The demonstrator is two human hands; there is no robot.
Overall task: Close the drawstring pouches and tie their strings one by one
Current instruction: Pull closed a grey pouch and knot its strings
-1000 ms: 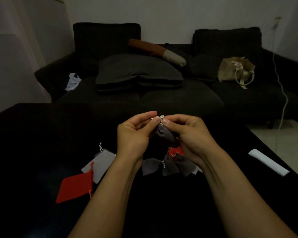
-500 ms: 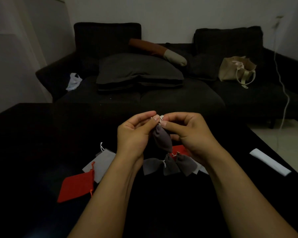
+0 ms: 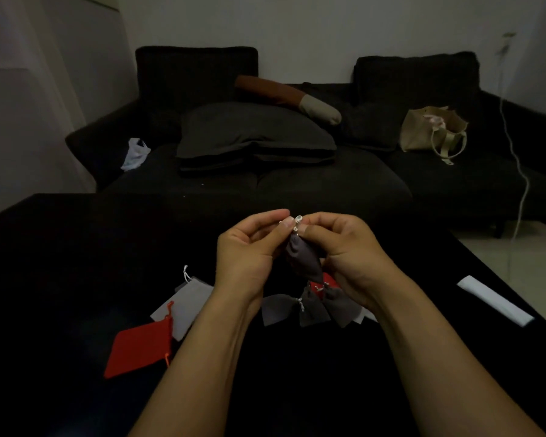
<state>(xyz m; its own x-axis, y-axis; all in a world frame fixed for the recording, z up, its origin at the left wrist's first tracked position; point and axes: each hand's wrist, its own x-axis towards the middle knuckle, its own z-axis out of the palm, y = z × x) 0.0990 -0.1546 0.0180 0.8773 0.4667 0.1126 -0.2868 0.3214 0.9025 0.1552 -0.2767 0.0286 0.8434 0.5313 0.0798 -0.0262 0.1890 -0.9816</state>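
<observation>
A dark grey pouch [image 3: 304,258] hangs in the air between my hands, its neck gathered tight. My left hand [image 3: 249,250] and my right hand [image 3: 349,247] both pinch its white string [image 3: 297,221] at the top. Below them on the black table [image 3: 60,279] lie three cinched grey pouches [image 3: 309,307] with a red pouch [image 3: 323,282] partly hidden behind. To the left lie a flat light grey pouch [image 3: 186,302] and a flat red pouch [image 3: 139,350], both with unpulled necks.
A white folded strip [image 3: 495,300] lies near the table's right edge. Beyond the table stands a dark sofa [image 3: 265,184] with cushions, a beige tote bag [image 3: 432,130] and a plastic bag [image 3: 136,152]. A white cable [image 3: 517,159] hangs at the right.
The hanging grey pouch has swung down and straightened below my fingertips. Both hands stay pinched on its string, with only small finger movements.
</observation>
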